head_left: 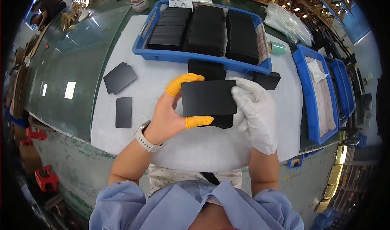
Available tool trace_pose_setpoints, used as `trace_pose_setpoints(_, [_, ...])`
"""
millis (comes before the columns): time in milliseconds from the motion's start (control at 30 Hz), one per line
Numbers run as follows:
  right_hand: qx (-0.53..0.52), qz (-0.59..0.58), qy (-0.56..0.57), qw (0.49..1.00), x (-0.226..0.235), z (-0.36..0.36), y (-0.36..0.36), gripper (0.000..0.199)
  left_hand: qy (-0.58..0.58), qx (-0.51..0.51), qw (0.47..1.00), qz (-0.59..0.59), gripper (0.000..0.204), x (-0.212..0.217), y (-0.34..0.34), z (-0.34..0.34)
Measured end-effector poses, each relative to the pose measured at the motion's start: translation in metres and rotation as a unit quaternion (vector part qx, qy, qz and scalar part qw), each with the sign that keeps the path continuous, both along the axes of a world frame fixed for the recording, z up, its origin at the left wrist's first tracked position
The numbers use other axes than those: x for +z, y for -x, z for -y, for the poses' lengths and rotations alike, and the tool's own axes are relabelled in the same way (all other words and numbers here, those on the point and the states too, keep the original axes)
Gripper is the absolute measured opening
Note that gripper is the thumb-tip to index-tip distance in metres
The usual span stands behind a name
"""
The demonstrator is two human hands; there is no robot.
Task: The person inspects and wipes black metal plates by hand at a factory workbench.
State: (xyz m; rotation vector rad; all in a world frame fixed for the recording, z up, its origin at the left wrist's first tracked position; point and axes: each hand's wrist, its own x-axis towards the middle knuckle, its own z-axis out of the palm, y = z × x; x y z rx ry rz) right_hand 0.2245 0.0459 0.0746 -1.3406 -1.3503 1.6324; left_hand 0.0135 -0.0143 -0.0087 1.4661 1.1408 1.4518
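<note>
Both hands pinch the black card (208, 97) over the white mat (162, 79), left hand (172, 112) and gloved right hand (256, 112) gripping its ends, so a loose pinch could drop it.

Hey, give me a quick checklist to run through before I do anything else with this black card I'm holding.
1. Left hand grip: thumb and forefinger in yellow finger cots pinch the black card at its left edge. Ok.
2. Right hand grip: white glove holds the card's right edge. Ok.
3. Card face clean: no marks visible, but too dark to be sure. Cannot tell.
4. Another black piece sits under the card by the hands; whether it is held cannot be seen. Cannot tell.
5. Blue tray of black stacks lies just behind the hands. Ok.
6. White mat: loose black cards lie to the left, apart from the hands. Ok.
</note>
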Motion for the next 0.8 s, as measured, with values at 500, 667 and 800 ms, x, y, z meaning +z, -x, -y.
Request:
trace_pose_setpoints(500, [-0.032, -0.119, -0.115, 0.986, -0.018, -0.012, -0.017, 0.036, 0.034, -0.027, 0.998, 0.043, 0.097, 0.006, 0.001, 0.001])
trace_pose_setpoints(667, [-0.039, -0.105, -0.08, 0.991, -0.004, -0.01, -0.021, 0.035, 0.016, -0.023, 0.999, 0.033, 0.098, 0.0, 0.003, 0.002])
trace_pose_setpoints(800, [0.003, 0.014, -0.208, 0.978, -0.018, -0.009, -0.008, 0.06, 0.016, -0.025, 0.999, 0.045, 0.093, 0.002, -0.006, -0.001])
